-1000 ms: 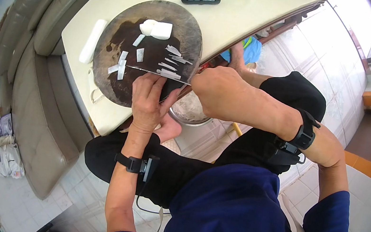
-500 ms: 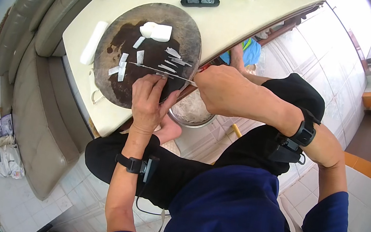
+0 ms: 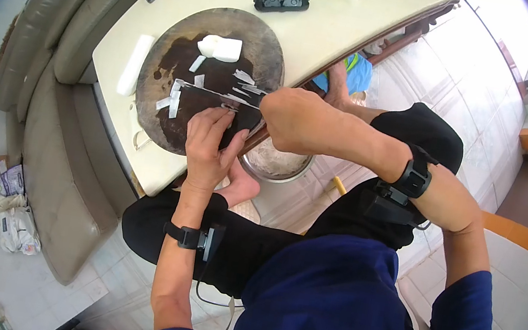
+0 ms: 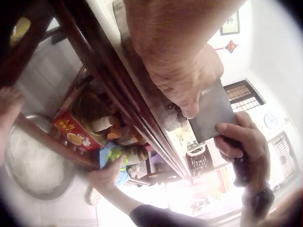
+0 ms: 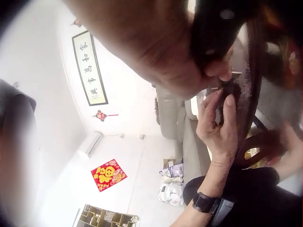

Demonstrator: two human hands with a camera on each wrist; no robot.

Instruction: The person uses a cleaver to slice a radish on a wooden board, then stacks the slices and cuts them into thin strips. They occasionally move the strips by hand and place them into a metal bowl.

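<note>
Right hand (image 3: 294,122) grips the knife (image 3: 216,94) across the round board (image 3: 167,130). Left hand (image 3: 210,140) lies flat, fingers pressing a piece. Several white strips (image 3: 175,98) cut; 1 white block (image 3: 221,48) remains whole at the far side.

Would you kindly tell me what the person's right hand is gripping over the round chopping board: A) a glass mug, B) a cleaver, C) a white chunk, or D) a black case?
B: the right hand grips the cleaver by its handle, the blade lying across the chopping board among white strips, while the left hand rests just beside the blade.
</note>
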